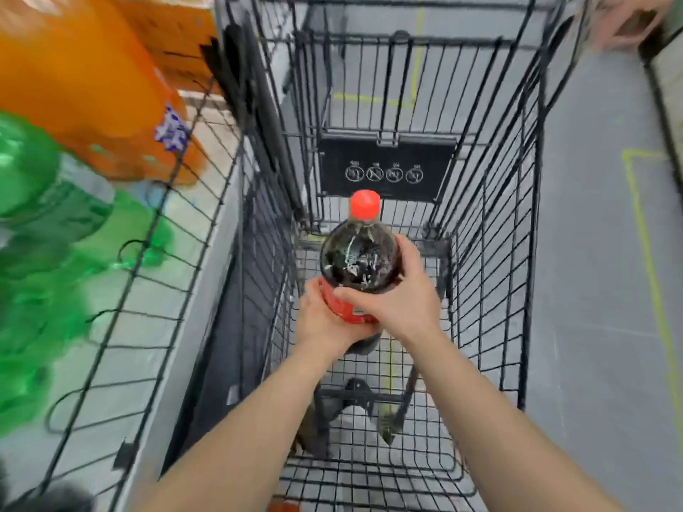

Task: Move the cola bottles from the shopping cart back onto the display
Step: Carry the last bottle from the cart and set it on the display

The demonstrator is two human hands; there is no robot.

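Note:
A large cola bottle (360, 258) with a red cap and red label is held upright above the basket of a black wire shopping cart (491, 253). My left hand (325, 319) grips the label from the left and below. My right hand (397, 293) wraps the bottle's shoulder from the right. Both hands are closed on it. A red patch (282, 507) shows at the bottom edge of the cart; I cannot tell what it is.
On the left a wire display rack (148, 290) holds orange soda bottles (74, 86) and green soda bottles (44, 253), blurred. The cart's folding seat panel (388, 168) stands at its far end. Grey floor with yellow lines (646, 253) lies to the right.

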